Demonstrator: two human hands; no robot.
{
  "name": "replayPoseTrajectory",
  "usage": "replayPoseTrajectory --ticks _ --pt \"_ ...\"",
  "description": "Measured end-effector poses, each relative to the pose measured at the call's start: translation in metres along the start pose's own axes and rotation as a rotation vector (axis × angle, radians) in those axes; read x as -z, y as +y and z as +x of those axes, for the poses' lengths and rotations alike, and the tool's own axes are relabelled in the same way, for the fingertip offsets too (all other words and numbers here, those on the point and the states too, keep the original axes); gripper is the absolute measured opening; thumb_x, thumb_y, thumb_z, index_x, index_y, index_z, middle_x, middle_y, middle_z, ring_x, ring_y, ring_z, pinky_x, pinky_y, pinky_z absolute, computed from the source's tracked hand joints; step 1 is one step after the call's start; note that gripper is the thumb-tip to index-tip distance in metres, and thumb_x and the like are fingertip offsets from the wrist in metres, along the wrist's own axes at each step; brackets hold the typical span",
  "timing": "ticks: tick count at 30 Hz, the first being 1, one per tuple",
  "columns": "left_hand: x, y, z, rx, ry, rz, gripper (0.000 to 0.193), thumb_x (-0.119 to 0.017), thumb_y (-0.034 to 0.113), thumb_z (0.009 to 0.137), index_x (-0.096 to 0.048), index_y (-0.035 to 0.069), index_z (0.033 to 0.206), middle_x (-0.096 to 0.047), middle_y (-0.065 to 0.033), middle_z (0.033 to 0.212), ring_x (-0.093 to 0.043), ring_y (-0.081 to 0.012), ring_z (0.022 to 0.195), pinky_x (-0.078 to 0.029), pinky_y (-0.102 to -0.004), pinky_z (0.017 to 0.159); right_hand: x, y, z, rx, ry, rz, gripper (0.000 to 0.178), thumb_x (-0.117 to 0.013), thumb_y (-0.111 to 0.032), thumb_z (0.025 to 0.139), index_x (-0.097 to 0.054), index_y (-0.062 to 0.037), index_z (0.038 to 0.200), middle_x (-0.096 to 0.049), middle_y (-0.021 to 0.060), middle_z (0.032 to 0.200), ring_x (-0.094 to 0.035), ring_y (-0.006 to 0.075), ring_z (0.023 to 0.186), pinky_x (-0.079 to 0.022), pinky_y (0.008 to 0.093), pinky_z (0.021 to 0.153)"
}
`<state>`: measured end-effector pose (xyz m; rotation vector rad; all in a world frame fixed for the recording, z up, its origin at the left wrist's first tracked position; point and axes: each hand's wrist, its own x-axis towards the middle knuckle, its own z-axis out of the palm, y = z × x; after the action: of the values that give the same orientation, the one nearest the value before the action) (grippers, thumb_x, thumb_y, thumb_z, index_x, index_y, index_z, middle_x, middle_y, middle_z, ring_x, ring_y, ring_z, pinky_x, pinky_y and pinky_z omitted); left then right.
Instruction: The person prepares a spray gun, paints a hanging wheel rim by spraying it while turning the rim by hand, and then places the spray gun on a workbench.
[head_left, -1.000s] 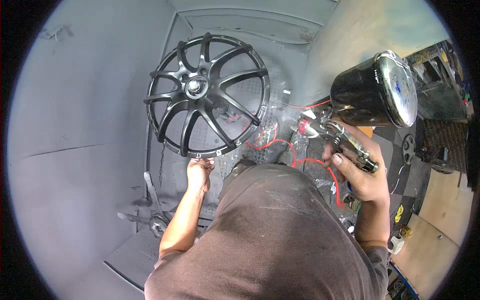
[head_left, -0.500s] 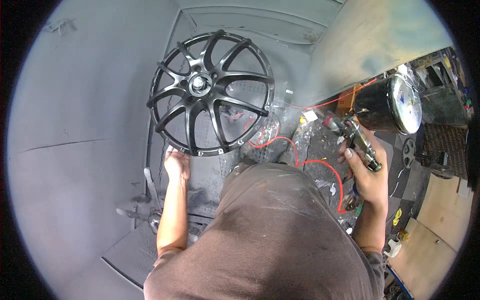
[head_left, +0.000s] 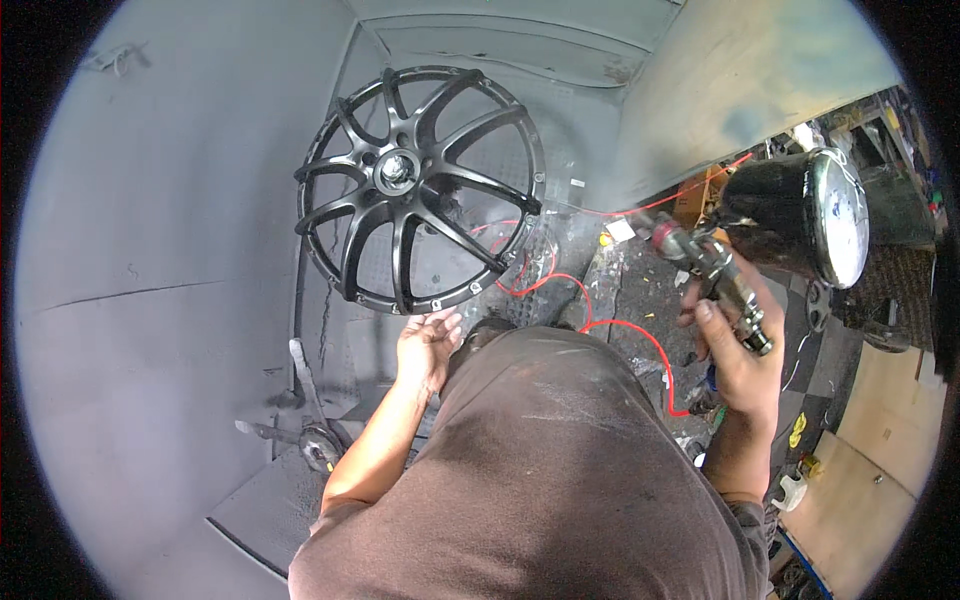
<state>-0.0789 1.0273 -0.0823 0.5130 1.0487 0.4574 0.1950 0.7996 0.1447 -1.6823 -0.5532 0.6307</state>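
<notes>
Starting on the left, there's a grey wall point(head_left: 150, 220), and just right of it a black multi-spoke wheel rim point(head_left: 408, 195) is held up pretty much face-on, though what it's carried by can't be made out. The left hand point(head_left: 428, 350) is turned palm up at its lower edge, fingers loosely open and not wrapped around anything; whether the fingertips are touching can't be told for sure. If the rim gets nudged from there, it could probably be tipped or swung, and if the finish is wet (can't be told either), that lower lip could be smudged.

Further right, a red hose point(head_left: 640, 330) is looped over the dark floor point(head_left: 637, 275), so a foot could easily be snagged. Next to that, a spray gun point(head_left: 720, 275) is gripped in the right hand point(head_left: 745, 335), fingers closed around its body, nozzle pointed up and left, roughly rimward. Right beside it sits a big black cup point(head_left: 775, 210) with a shiny end, lying well over, so a leak could be caused by too much tilt.

Room-wise: on the left, space looks limited by the wall, with a metal stand point(head_left: 320, 448) set below the rim. Between rim and gun, a decent gap is left. On the right, a wide swing could be blocked by the pale panel point(head_left: 750, 90).
</notes>
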Motion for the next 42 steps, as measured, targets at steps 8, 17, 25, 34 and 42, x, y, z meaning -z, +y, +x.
replayPoseTrajectory --ticks 8,17,25,34,42 --pt "0.026 0.019 0.012 -0.055 0.047 0.076 0.019 -0.047 -0.002 0.095 -0.055 0.003 0.112 -0.065 -0.0128 0.106 -0.064 -0.0219 0.096 -0.053 -0.0353 0.085 0.012 0.002 0.009 -0.054 -0.004 -0.113 0.054 -0.067 -0.009 0.093 -0.049 0.007 0.141 -0.067 0.0092 0.096 -0.063 0.014 0.083 -0.053 0.0295 0.076" --pt "0.056 0.04 0.04 -0.285 0.166 0.049 0.038 -0.04 -0.012 0.082 -0.056 0.007 0.11 -0.062 -0.0038 0.093 -0.057 -0.016 0.075 -0.049 -0.0313 0.07 -0.002 -0.011 0.001 -0.051 -0.217 0.063 0.052 -0.07 -0.007 0.089 -0.054 0.0056 0.137 -0.068 0.0102 0.094 -0.065 0.0152 0.083 -0.052 0.0291 0.079" --pt "0.056 0.024 0.037 -0.269 0.241 -0.156 0.023 -0.046 -0.008 0.086 -0.053 0.008 0.102 -0.055 -0.0029 0.085 -0.058 -0.0179 0.079 -0.05 -0.0347 0.074 0.013 0.014 -0.002 -0.023 0.015 -0.187 0.05 -0.071 -0.008 0.09 -0.056 0.0034 0.136 -0.069 0.0069 0.101 -0.061 0.0099 0.092 -0.051 0.0281 0.082" --pt "-0.008 -0.015 0.017 -0.053 -0.002 -0.184 0.028 -0.047 -0.01 0.085 -0.053 0.001 0.109 -0.064 -0.014 0.106 -0.065 -0.0265 0.096 -0.056 -0.0377 0.08 -0.006 0.0 0.0 -0.109 -0.2 0.017 0.05 -0.068 -0.007 0.091 -0.055 0.004 0.137 -0.069 0.0071 0.096 -0.064 0.012 0.084 -0.052 0.0286 0.079" --pt "0.008 0.006 0.019 -0.133 0.074 -0.046 0.024 -0.045 -0.008 0.089 -0.058 0.006 0.103 -0.064 -0.0078 0.096 -0.064 -0.0214 0.091 -0.053 -0.0356 0.081 -0.004 0.003 0.003 -0.04 -0.051 0.072 0.055 -0.07 -0.01 0.091 -0.051 0.0043 0.14 -0.067 0.0088 0.098 -0.064 0.0144 0.085 -0.053 0.0282 0.078"
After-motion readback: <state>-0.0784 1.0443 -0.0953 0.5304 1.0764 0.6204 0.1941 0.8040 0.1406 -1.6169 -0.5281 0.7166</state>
